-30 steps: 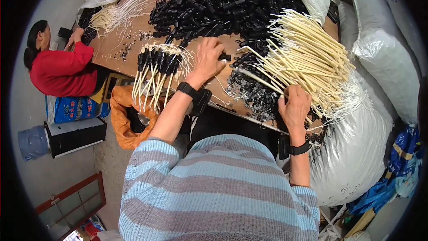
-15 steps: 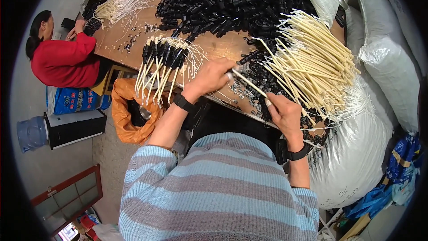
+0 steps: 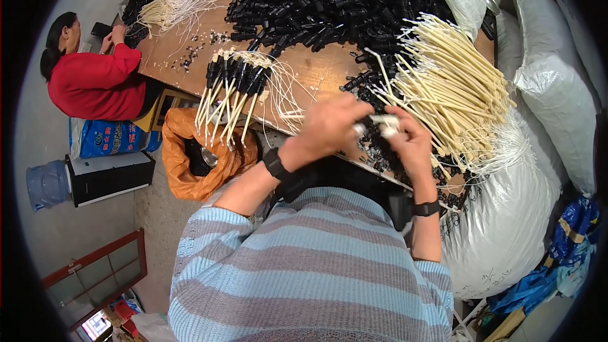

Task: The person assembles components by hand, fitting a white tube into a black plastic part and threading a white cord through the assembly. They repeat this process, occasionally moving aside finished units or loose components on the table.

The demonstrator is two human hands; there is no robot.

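My left hand (image 3: 329,125) is over the front of the table, its fingers curled and smeared by motion. A thin cream tube (image 3: 292,116) sticks out to the left from behind it. Close by on the right, my right hand (image 3: 411,144) pinches a blurred cream piece (image 3: 387,120) between thumb and fingers. It looks like the other end of the same tube, though the middle is hidden. Left of my hands lies a bunch of cream tubes with black sockets (image 3: 239,79) and thin white wires, tube ends over the table edge.
A large heap of black sockets (image 3: 335,0) covers the back of the table (image 3: 304,66). A thick pile of cream tubes (image 3: 449,88) lies at right, beside white sacks (image 3: 506,228). Below the left edge sits an orange bag (image 3: 180,177). A person in red (image 3: 95,82) works at far left.
Both hands have come closer together. My left hand has moved right and slightly down. The tube, earlier stretched between my hands, now pokes out left of my left hand.
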